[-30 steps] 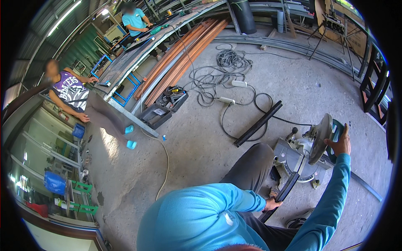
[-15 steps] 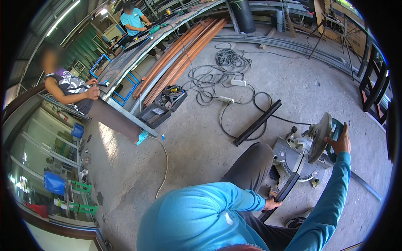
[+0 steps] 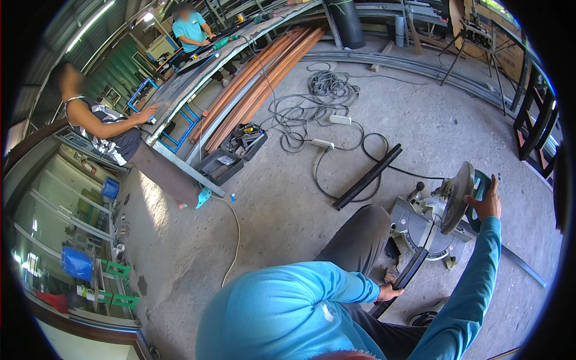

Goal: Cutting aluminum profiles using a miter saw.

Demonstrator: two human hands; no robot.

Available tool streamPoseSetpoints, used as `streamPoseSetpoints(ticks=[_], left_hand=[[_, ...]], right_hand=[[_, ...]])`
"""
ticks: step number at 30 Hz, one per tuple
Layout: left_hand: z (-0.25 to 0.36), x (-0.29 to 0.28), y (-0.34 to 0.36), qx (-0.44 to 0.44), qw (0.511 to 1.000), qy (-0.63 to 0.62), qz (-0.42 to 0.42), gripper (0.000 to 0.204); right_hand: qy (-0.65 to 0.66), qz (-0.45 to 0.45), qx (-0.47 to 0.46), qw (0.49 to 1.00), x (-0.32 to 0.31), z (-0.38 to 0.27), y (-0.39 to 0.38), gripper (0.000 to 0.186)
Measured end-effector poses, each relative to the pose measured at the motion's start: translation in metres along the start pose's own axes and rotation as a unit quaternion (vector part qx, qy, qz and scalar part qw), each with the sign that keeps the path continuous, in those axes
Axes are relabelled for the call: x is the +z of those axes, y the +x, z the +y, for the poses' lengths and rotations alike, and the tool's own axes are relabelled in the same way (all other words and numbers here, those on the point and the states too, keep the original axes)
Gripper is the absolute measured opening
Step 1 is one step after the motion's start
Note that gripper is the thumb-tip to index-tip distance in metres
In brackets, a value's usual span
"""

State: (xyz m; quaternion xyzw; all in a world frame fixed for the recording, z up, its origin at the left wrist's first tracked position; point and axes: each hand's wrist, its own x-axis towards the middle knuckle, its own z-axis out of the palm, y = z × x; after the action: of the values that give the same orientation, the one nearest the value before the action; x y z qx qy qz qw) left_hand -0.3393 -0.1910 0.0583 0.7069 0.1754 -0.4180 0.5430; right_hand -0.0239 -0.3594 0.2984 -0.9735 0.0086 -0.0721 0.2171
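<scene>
My left hand [image 3: 390, 293] is closed around a long black metal bar [image 3: 413, 266], which slants up from my lap onto the base of a miter saw [image 3: 409, 222]. My right hand [image 3: 489, 203] grips the teal handle [image 3: 478, 185] of the saw head, thumb toward the round grey guard [image 3: 457, 198]. The head is raised above the base. A small brown block [image 3: 390, 276] sits close to the bar near my left hand. Another black bar [image 3: 369, 176] lies on the floor beyond my knee.
Tangled grey cable [image 3: 333, 84] and a white power strip [image 3: 323, 143] lie ahead on the concrete. An open toolbox [image 3: 222, 163] stands beside a long workbench [image 3: 180, 99], where two people stand. Reddish-brown bars [image 3: 264, 84] are stacked alongside. A metal strip [image 3: 525, 267] extends right of the saw.
The person at the left has leaned toward the bench and reached an arm out onto its top. My hands, the bar and the saw head stay practically in place.
</scene>
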Motion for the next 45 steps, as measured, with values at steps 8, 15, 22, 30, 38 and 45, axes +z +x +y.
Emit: streamPoseSetpoints(ticks=[8, 15, 22, 30, 38, 45], left_hand=[[-0.020, 0.010, 0.019, -0.046, 0.998, 0.036, -0.036, 0.096], [-0.052, 0.016, 0.059, 0.220, 0.975, -0.019, 0.029, 0.087], [-0.017, -0.024, 0.036, 0.001, 0.997, -0.037, -0.071, 0.077], [0.005, 0.006, 0.028, 0.025, 0.989, -0.133, -0.062, 0.074], [0.014, 0.013, 0.058, 0.011, 0.970, -0.210, -0.121, 0.076], [0.023, 0.016, 0.052, 0.035, 0.982, -0.166, -0.085, 0.080]], right_hand=[[-0.011, -0.009, 0.005, 1.000, -0.008, -0.002, -0.012, 0.124], [0.013, 0.007, -0.056, 0.998, 0.005, 0.006, 0.015, 0.118], [0.010, -0.082, 0.013, 0.997, -0.019, -0.039, -0.002, 0.112], [-0.002, -0.022, 0.014, 1.000, -0.021, -0.002, -0.014, 0.113], [0.004, -0.029, 0.009, 1.000, -0.020, -0.005, -0.003, 0.111], [0.006, -0.071, 0.054, 0.996, -0.029, -0.018, -0.007, 0.107]])
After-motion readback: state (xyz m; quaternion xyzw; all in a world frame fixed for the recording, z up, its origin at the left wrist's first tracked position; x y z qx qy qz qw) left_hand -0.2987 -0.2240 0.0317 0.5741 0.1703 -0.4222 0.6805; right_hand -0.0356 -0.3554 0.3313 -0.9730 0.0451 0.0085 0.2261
